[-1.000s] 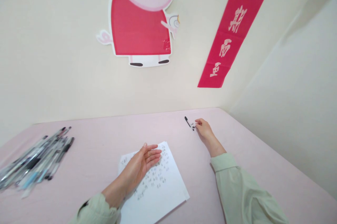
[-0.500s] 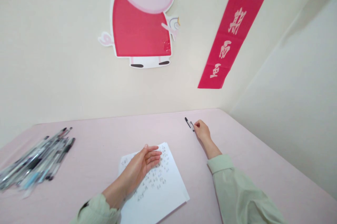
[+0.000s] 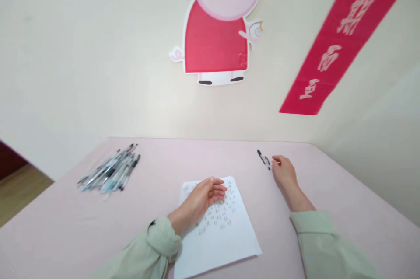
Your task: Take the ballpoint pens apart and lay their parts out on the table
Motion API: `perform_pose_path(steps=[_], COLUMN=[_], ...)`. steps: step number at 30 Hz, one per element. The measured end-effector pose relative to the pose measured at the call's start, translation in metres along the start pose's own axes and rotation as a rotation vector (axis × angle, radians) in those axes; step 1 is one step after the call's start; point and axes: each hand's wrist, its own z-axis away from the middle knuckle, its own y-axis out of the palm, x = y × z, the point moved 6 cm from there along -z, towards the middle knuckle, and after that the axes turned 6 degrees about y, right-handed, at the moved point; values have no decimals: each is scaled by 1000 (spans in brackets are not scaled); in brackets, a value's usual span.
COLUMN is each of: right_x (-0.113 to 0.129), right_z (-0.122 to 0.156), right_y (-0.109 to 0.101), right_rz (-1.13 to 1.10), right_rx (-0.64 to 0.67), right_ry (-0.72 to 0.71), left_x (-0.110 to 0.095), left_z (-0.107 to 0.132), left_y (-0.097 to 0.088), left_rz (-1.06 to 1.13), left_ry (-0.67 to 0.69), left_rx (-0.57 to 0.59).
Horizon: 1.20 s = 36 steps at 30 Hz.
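Right hand (image 3: 285,173), pinch now loosened, just clear of the pens (image 3: 261,156) right of centre, nothing visibly held, left hand (image 3: 206,197) as before, slack and empty over written paper (image 3: 223,246), lower centre

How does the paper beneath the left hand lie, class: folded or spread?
Spread: the paper lies flat on the pink table, written side up, partly covered by the left hand.

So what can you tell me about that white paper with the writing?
The white paper lies flat, askew, on the pale pink tabletop; one corner suggests more than one sheet. Small dark handwriting, too blurred to read, covers its upper part, while the lower part looks blank. The left hand lies over it, hiding some handwriting, perhaps touching.
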Motion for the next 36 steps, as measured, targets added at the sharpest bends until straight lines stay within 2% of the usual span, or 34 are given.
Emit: perform_pose_path(steps=[2, 4, 6, 8, 11, 12, 14, 16, 18, 21, 24, 27, 31, 34, 36], right_x=[24, 61, 101, 141, 177, 182, 183, 179, 176, 176, 176, 176, 175, 176, 177], right_z=[3, 16, 44, 86, 156, 175, 195, 199, 196, 191, 191, 193, 192, 191, 190], right_y=[-6, -7, 1, 17, 44, 52, 62, 68, 71, 70, 69, 70, 70, 69, 70], right_rz=[-52, -139, -243, -277, -253, -220, -164, -129, -123, -137, -151, -159, -165, -188, -241], right_rx=[-13, 72, 255, 491, 815, 889, 902, 888, 887, 877, 862, 861, 859, 861, 878], right_ry=[-71, -151, -192, -273, -435, -492, -533, -510, -479, -471, -472, -470, -469, -453, -424], left_x=[-2, -7, -19, -36, -67, -77, -97, -117, -136, -161, -172, -171, -166, -159, -147], left_z=[0, 0, 1, 4, 17, 23, 36, 51, 63, 76, 79, 75, 70, 64, 55], left_y=[0, 0, -1, -4, -19, -28, -52, -81, -107, -134, -152, -160, -159, -144, -122], left_rz=[-109, -280, -473, -676, -1042, -1186, -1483, -1752, -1990, -2184, -2223, -2225, -2200, -2071, -1906], left_ry=[45, 89, 157, 264, 446, 483, 480, 415, 320, 226, 89, 15, 29, 113, 227], left_rx=[-1, -7, -27, -66, -156, -202, -334, -491, -583, -679, -734, -716, -700, -676, -587])
